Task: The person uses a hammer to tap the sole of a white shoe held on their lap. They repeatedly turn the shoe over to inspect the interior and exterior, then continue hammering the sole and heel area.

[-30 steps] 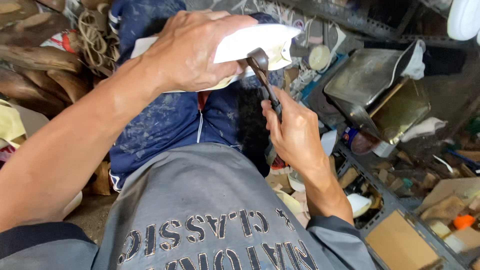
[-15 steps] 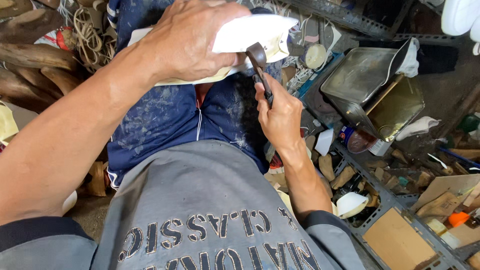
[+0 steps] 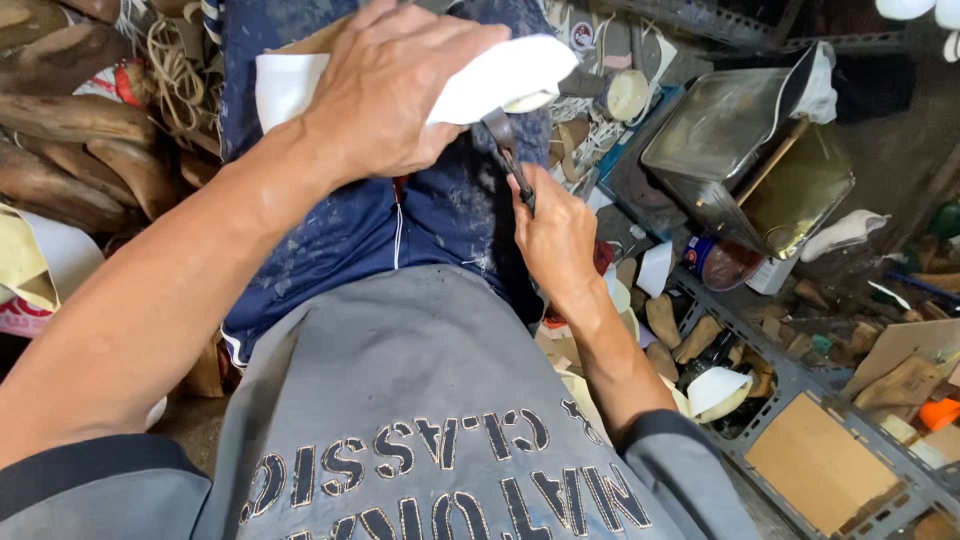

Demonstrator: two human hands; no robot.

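The left hand (image 3: pixel 395 95) lies palm-down over a white, curved shoe-shaped piece (image 3: pixel 500 75) that rests on the lap, on the dark blue, paint-flecked trousers (image 3: pixel 440 220). The grip of this hand is closed over the top of the white piece, with the fingers wrapped over its upper side. The white piece extends to both sides of the hand; its rounded end points toward the right.

The right hand (image 3: pixel 555 235) is closed in a fist around the handles of a pair of dark metal pincers (image 3: pixel 508 150). The head of the pincers meets the lower edge of the white piece, just below the left hand's fingers. Whether the pincer head clamps the material cannot be determined.

To the right of the lap, on the floor, stands a dented, open metal tin (image 3: pixel 745 150). Near it lie scraps of tan leather and white material (image 3: pixel 720 385) among grey metal rack bars (image 3: pixel 800 380). To the left lie brown wooden shoe lasts (image 3: pixel 70 160) and a coil of pale cord (image 3: pixel 175 70).
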